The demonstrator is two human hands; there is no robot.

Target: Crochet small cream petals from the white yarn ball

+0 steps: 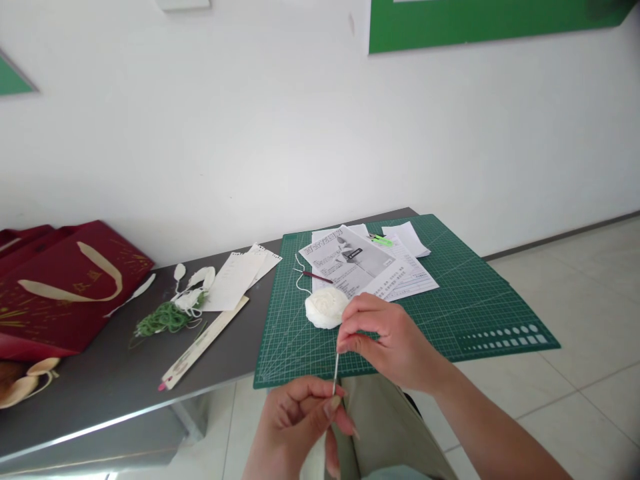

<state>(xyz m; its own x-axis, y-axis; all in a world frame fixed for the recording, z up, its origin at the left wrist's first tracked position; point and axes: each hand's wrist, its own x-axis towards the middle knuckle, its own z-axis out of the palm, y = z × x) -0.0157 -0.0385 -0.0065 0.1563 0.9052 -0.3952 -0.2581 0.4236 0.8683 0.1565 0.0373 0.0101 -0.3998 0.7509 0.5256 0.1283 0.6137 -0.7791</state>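
A thin, straight, pale strand runs between my two hands near the front edge of the cutting mat; whether it is wire or yarn I cannot tell. My left hand pinches its lower end between thumb and fingers, over my lap. Above and to the right, my right hand closes its fingertips on the upper end. Just beyond the right fingertips, a ball of white yarn rests on the green cutting mat, with a loose tail curling away. A dark crochet hook lies behind it on the papers.
Printed sheets and a green-handled cutting tool lie on the mat. Leftward on the dark table are green yarn, white leaf-shaped pieces, note papers, a long ruler-like strip and a red gift bag.
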